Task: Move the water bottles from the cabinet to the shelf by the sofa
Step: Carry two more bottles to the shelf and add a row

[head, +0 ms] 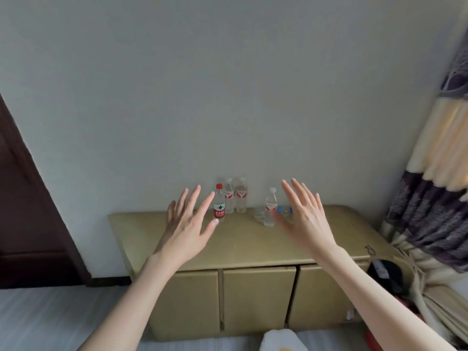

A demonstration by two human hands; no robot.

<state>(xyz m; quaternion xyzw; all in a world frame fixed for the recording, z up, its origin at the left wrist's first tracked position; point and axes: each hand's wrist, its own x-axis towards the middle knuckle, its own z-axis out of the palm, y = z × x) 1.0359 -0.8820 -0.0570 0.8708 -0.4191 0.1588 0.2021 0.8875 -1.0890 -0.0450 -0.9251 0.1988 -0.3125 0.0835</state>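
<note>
Left hand: the left hand (186, 225) is raised over the left part of the cabinet top, fingers straight and spread wide, holding nothing; its thumb tip shows just in front of the base of the red-capped bottle.
Right hand: the right hand (305, 215) is raised over the right-middle of the top, fingers straight and spread wide, holding nothing; it partly covers the lying bottle.
Cabinet: a low tan cabinet (253, 247) with three doors stands against the far wall.
Red-capped bottle: the red-capped bottle (219, 206) stands upright at the far edge of the top, left of centre.
White-capped pair: two white-capped bottles (235, 198) stand upright side by side, just behind and right of the red-capped one, against the wall.
Single bottle: a white-capped bottle (271, 207) stands upright farther right, apart from the group.
Lying bottle: a clear bottle with a blue label (282, 211) lies on its side just beside it.
Surroundings: a dark door (30, 224) is at the left, a patterned curtain (435, 186) at the right.
</note>
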